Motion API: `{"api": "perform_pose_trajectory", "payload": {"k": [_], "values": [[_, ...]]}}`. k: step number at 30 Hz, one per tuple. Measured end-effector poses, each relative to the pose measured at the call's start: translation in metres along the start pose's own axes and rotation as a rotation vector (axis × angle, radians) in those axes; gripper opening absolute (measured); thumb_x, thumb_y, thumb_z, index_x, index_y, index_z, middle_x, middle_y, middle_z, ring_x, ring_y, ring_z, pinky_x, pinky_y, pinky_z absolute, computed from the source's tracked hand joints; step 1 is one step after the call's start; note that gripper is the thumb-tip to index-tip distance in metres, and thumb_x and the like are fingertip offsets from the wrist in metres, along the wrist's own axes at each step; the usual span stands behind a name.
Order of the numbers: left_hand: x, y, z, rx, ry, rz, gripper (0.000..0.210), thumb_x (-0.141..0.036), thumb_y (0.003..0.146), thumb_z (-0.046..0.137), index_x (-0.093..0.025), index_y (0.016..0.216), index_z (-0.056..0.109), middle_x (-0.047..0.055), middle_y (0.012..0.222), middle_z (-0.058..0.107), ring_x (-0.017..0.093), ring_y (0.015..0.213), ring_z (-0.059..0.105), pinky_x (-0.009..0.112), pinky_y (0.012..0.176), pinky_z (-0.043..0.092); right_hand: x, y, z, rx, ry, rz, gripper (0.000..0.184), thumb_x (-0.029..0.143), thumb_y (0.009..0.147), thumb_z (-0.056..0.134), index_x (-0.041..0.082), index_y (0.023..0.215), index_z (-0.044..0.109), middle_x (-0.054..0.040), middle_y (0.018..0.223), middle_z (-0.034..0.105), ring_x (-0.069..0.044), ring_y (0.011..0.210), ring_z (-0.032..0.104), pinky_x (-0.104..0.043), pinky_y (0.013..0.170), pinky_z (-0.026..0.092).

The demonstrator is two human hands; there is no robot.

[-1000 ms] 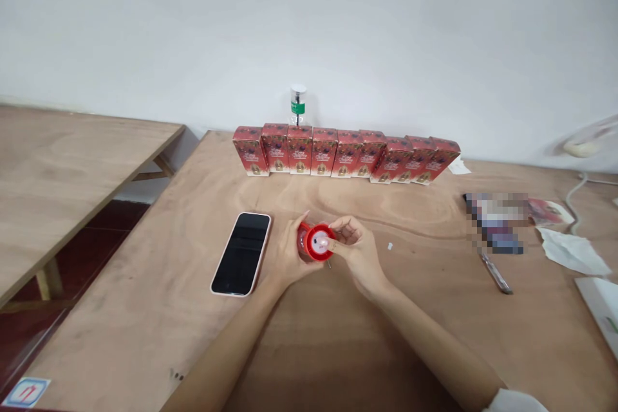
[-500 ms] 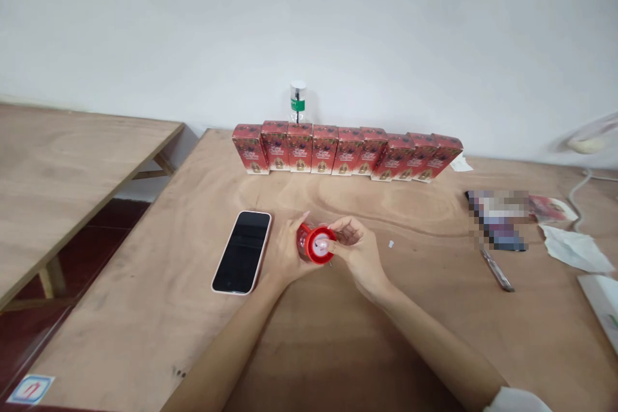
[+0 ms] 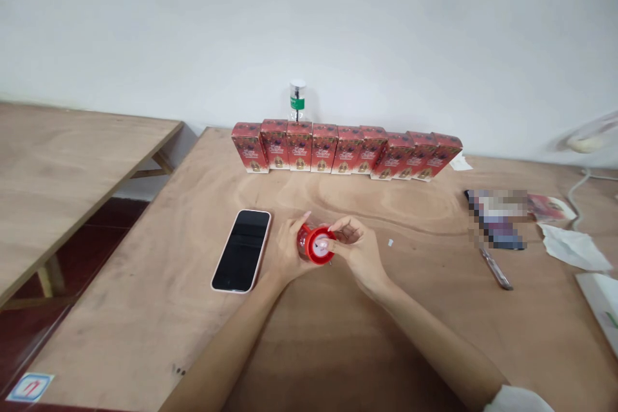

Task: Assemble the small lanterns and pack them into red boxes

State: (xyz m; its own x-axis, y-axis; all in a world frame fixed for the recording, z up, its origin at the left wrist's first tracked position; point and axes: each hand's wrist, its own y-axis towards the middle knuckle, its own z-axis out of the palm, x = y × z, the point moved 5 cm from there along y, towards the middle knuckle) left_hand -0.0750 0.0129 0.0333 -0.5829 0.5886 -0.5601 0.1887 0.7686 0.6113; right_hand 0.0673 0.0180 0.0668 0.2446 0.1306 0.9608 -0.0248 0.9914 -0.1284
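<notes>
My left hand (image 3: 290,251) is wrapped round the side of a small red plastic lantern (image 3: 313,259) with a see-through body, tipped so that its round red-rimmed base faces me. Inside that red rim sits a white disc (image 3: 318,246). My right hand (image 3: 355,244) meets the rim from the other side, its thumb lying over the white disc and its other fingers curled. What the curled fingertips touch is partly hidden. Left of my left hand, a phone (image 3: 241,251) in a pale pink case lies face up.
Several red printed boxes (image 3: 324,148) stand in a row at the back, before a clear bottle (image 3: 297,100) with a green label. On the right lie a cutter knife (image 3: 496,268), a blurred-out item (image 3: 502,219) and white paper (image 3: 577,246). Another wooden table (image 3: 72,167) is at left.
Both hands stay on the lantern in nearly the same pose. The whole view has shifted very slightly.
</notes>
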Motion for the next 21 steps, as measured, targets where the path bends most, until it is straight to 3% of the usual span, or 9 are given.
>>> {"api": "perform_pose_trajectory", "payload": {"k": [5,10,21], "values": [[0.001,0.0,0.002,0.055,-0.01,-0.062,0.082,-0.039,0.064,0.072,-0.018,0.134,0.034,0.01,0.101,0.057,0.026,0.091,0.059,0.039,0.078,0.05,-0.003,0.001,-0.003,0.0,0.0,-0.027,0.033,0.03,0.046,0.085,0.021,0.065,0.06,-0.0009,0.075,0.072,-0.019,0.078,0.067,-0.035,0.076,0.054],[-0.002,0.001,0.001,0.033,-0.02,-0.086,0.078,-0.032,0.063,0.072,-0.018,0.13,0.036,0.009,0.104,0.059,0.026,0.094,0.061,0.04,0.08,0.051,-0.005,0.005,-0.005,0.014,0.036,-0.035,0.021,0.034,0.061,0.078,0.02,0.07,0.066,-0.0008,0.077,0.071,-0.015,0.077,0.064,-0.031,0.076,0.051],[-0.002,0.001,0.007,0.094,0.053,-0.145,0.069,-0.041,0.064,0.071,-0.019,0.122,0.041,0.012,0.111,0.063,0.027,0.1,0.064,0.038,0.082,0.054,-0.019,0.02,-0.009,-0.04,0.048,0.05,0.035,0.038,0.05,0.084,0.019,0.068,0.061,0.0021,0.069,0.064,-0.013,0.067,0.058,-0.027,0.066,0.047]]}}
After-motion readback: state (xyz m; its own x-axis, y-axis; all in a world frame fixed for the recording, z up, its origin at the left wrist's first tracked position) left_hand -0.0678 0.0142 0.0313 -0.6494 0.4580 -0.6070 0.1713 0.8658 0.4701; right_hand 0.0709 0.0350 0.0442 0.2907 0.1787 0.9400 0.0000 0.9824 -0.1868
